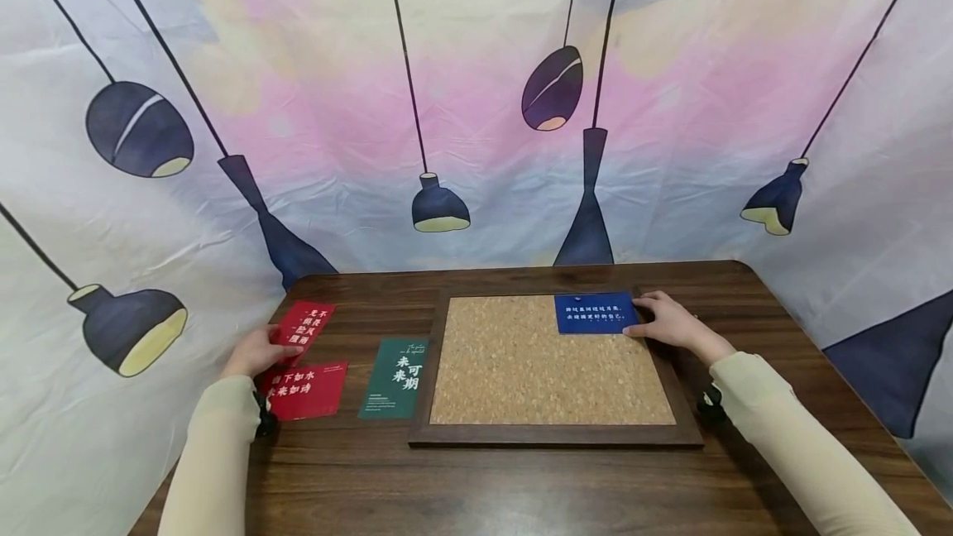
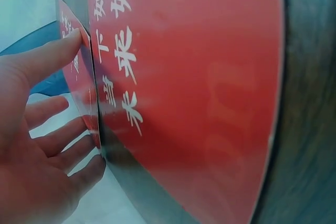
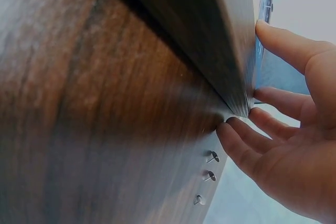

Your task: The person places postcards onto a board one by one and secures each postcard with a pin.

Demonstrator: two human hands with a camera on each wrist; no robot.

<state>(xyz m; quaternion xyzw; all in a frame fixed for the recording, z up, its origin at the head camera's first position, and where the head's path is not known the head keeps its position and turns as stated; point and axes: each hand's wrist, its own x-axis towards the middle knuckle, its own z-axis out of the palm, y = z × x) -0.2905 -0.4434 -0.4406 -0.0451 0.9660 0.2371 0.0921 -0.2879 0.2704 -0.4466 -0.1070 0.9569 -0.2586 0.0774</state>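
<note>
On the table's left side my left hand (image 1: 256, 351) pinches the upper red card (image 1: 307, 327), thumb on its printed face and fingers at its edge. A second red card (image 1: 313, 391) with white characters lies just below, and fills much of the left wrist view. My right hand (image 1: 672, 323) touches the right end of a blue card (image 1: 593, 313) at the top right of a framed cork board (image 1: 551, 379). Its thumb is at the card's lower right corner, and other fingers lie along the board's frame. A small pin (image 1: 577, 299) shows at the blue card's upper edge.
A green card (image 1: 395, 379) lies against the board's left frame. Metal thumbtacks (image 3: 210, 176) sit on the wooden table (image 1: 476, 486) near my right fingers. Behind the table hangs a cloth backdrop (image 1: 491, 139) printed with lamps.
</note>
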